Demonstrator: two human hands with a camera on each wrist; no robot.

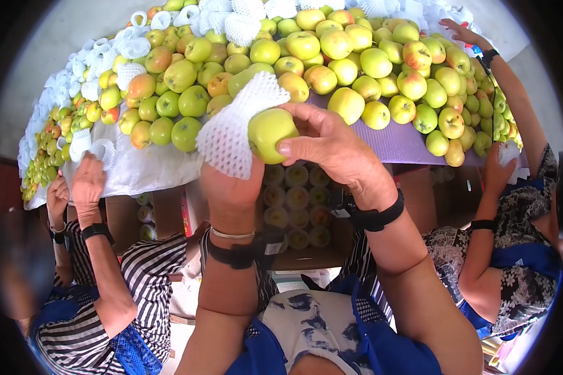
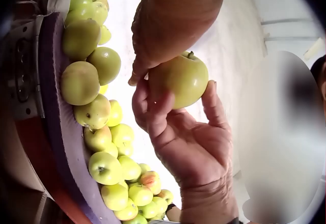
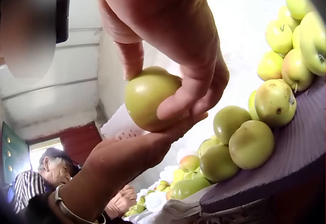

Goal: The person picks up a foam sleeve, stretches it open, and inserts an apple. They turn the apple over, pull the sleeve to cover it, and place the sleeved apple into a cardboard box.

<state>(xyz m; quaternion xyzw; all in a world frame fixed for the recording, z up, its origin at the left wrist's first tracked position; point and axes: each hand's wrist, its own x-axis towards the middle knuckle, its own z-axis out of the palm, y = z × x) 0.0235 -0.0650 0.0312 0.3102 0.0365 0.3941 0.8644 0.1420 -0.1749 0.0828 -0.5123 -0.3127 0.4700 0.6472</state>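
My right hand grips a yellow-green apple between thumb and fingers, in front of my left hand. A white foam net sleeve is held at my left hand and covers most of its fingers in the head view. The apple overlaps the sleeve's edge there. Seen from the right wrist, the fingers of my left hand pass close under the apple, and part of the foam net shows behind. In the left wrist view, the right hand cups the apple from below.
A large heap of apples covers the table ahead, with foam nets along its back. Below the purple table edge, a box holds sleeved apples. Other people's hands work at the left and right.
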